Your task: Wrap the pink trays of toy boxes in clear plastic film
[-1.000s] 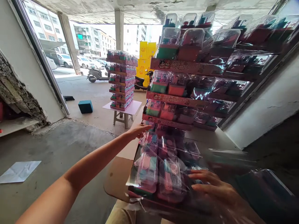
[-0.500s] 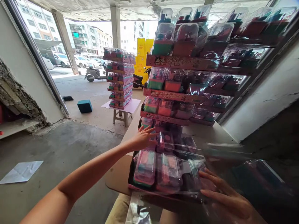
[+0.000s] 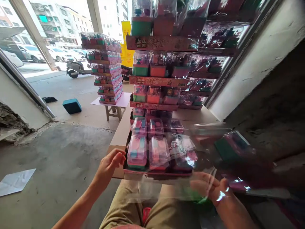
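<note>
Both hands are drawing back to the table's near edge, left hand (image 3: 110,165) curled at the tray's (image 3: 157,173) corner, right hand (image 3: 209,189) pinching slippery, flimsy wrap (image 3: 166,190); the light, bendable tray is wanting support underneath.

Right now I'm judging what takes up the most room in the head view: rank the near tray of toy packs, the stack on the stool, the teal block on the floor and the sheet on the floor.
1. near tray of toy packs
2. stack on the stool, though farther off, so unsure
3. sheet on the floor
4. teal block, also farther off
</note>
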A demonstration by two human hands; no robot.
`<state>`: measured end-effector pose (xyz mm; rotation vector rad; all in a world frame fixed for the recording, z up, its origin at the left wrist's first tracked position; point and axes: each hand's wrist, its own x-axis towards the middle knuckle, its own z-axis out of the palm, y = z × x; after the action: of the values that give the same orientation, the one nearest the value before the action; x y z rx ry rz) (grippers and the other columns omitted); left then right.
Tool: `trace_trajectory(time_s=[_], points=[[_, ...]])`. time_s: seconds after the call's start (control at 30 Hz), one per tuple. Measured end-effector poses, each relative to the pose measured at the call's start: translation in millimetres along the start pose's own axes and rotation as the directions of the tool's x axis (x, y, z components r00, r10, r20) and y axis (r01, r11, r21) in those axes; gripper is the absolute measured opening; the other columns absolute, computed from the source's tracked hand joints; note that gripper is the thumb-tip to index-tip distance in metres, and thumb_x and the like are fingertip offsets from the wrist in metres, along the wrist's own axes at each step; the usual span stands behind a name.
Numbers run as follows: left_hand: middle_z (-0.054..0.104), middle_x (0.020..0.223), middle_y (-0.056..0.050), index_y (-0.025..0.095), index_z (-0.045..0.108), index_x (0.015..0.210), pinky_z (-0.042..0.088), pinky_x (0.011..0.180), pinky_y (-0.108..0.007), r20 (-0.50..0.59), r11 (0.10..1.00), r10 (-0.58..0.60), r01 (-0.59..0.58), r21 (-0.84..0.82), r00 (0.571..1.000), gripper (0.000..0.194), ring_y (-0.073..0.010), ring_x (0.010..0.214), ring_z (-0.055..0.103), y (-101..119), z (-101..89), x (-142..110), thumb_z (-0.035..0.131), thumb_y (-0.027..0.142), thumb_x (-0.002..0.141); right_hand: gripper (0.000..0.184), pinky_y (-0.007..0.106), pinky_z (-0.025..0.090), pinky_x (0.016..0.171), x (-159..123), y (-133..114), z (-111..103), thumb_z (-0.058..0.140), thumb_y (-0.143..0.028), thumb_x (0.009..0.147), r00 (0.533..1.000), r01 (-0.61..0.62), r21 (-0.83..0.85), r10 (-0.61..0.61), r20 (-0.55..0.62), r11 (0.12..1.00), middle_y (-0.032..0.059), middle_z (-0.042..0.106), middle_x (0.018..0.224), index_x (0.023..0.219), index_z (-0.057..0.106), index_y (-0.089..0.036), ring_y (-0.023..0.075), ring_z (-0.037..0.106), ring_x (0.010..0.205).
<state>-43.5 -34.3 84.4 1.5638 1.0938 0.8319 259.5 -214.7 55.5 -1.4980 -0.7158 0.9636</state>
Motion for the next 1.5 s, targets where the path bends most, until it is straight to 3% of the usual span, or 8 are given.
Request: trace_trajectory(time_s=[0.13,0.37,0.57,0.73,0.87,1.03,1.27,1.5], points=[[0.063,0.062,-0.005,0.013,0.063,0.073,0.043,0.054,-0.025,0.233,0.913,-0.184,0.254,-0.319,0.955,0.062,-0.0146,0.054,0.057,8.8,-3.7,-29.3,0.039,0.069,0.077,0.066,0.045,0.049,0.087,-5.0,-29.4,1.8,0.031,-0.075,0.076,0.996,-0.091,0.141,0.091,0.002,0.986,0.0115,0.072,0.084,0.09,0.07,-0.024,0.0292,0.067,0.087],[0.059,0.052,-0.001,0.012,0.063,0.062,0.039,0.05,-0.02,0.377,0.949,-0.179,0.261,-0.179,0.909,0.044,-0.0092,0.048,0.051,22.4,7.4,-30.5,0.072,0.055,0.06,0.068,0.038,0.054,0.066,-2.8,-75.7,8.8,0.048,-0.081,0.061,0.997,-0.062,0.047,0.06,0.046,0.997,0.0119,0.07,0.068,0.077,0.069,-0.017,0.0247,0.067,0.064],[0.059,0.052,0.0,0.014,0.057,0.06,0.041,0.052,-0.021,0.329,0.968,-0.11,0.176,-0.178,0.938,0.033,-0.01,0.05,0.051,15.7,17.1,-28.2,0.066,0.044,0.069,0.047,0.027,0.053,0.058,2.2,-92.1,20.7,0.068,-0.063,0.061,1.0,0.017,-0.032,-0.016,0.01,0.999,0.0057,0.068,0.064,0.073,0.065,-0.018,0.0175,0.064,0.059],[0.055,0.048,0.002,0.016,0.055,0.056,0.038,0.05,-0.021,0.091,0.996,-0.006,-0.002,0.094,0.996,0.026,-0.0101,0.048,0.048,10.7,22.2,-29.7,0.058,0.037,0.071,0.067,0.027,0.049,0.054,16.9,-104.3,30.4,0.044,-0.077,0.07,0.992,0.12,-0.097,-0.122,-0.014,0.988,0.0102,0.069,0.09,0.1,0.058,-0.019,0.0187,0.064,0.07],[0.053,0.047,0.003,0.017,0.055,0.055,0.033,0.051,-0.02,-0.023,0.858,0.194,-0.159,0.489,0.981,0.022,-0.0092,0.047,0.045,9.2,29.1,-28.8,0.051,0.028,0.073,0.078,0.027,0.047,0.061,44.7,-129.8,52.5,0.044,-0.075,0.073,0.901,0.384,-0.49,-0.433,0.016,0.782,0.0039,0.066,0.091,0.133,0.036,-0.025,0.0186,0.062,0.077],[0.051,0.048,0.004,0.018,0.047,0.055,0.03,0.052,-0.02,0.012,0.727,0.235,-0.185,0.661,0.972,0.02,-0.009,0.047,0.044,6.7,34.7,-25.6,0.046,0.021,0.075,0.084,0.03,0.041,0.058,81.9,-177.5,92.2,0.028,-0.075,0.079,0.874,0.474,-0.708,-0.381,0.302,0.524,-0.0035,0.054,0.049,0.143,0.028,-0.021,0.0186,0.057,0.054],[0.054,0.055,0.002,0.018,0.042,0.058,0.028,0.053,-0.021,0.069,0.621,0.216,-0.192,0.76,0.974,0.018,-0.0104,0.051,0.046,7.4,34.8,-20.8,0.042,0.015,0.076,0.099,0.026,0.038,0.063,116.1,-223.5,139.6,0.0,-0.074,0.078,0.846,0.529,-0.801,-0.251,0.471,0.279,-0.0071,0.032,0.037,0.109,0.065,-0.006,0.0051,0.044,0.041],[0.055,0.054,0.002,0.018,0.043,0.057,0.027,0.052,-0.021,0.047,0.624,0.246,-0.196,0.757,0.968,0.02,-0.0102,0.049,0.044,6.1,29.7,-20.2,0.041,0.015,0.076,0.077,0.023,0.026,0.039,105.8,-216.5,100.3,0.029,-0.081,0.072,0.835,0.514,-0.751,-0.044,0.548,0.414,-0.004,0.031,0.032,0.057,0.069,-0.017,0.0054,0.028,0.031]])
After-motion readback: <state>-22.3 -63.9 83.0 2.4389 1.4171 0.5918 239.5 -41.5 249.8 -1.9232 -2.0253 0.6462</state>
